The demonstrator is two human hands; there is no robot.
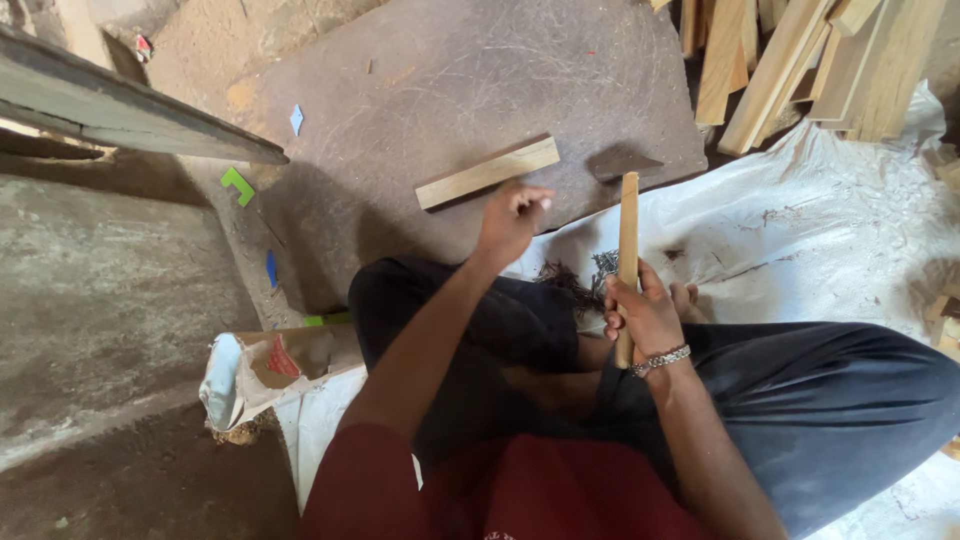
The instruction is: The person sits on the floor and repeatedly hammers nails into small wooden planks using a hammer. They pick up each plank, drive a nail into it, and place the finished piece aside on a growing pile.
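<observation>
- Head view, nearest: the person sits cross-legged in a dark red top and dark trousers, knees spread over a white plastic sheet (820, 230).
- Right hand (645, 318), a metal bracelet (663, 359) at its wrist, is closed firmly around the wooden handle of a hammer (627, 240); the handle runs upright away from the body, and the dark metal head rests on the edge of a dark board (450, 80).
- Just beyond that hand, between the knees, a small heap of dark nails (585, 272) lies on the white sheet.
- Left hand (512, 218) is raised over the near edge of the dark board, fingers curled in with the tips pinched together; whether something small sits between them cannot be told.
- Just past the left hand, a short pale wooden strip (487, 173) lies flat and slanted on the dark board, close to the hammer head but apart from it.
- To the left of the knee, a torn paper bag (265, 370) sits on the dusty floor.
- Farthest, at the top right, a stack of pale wooden planks (800, 60) leans together beyond the sheet.
</observation>
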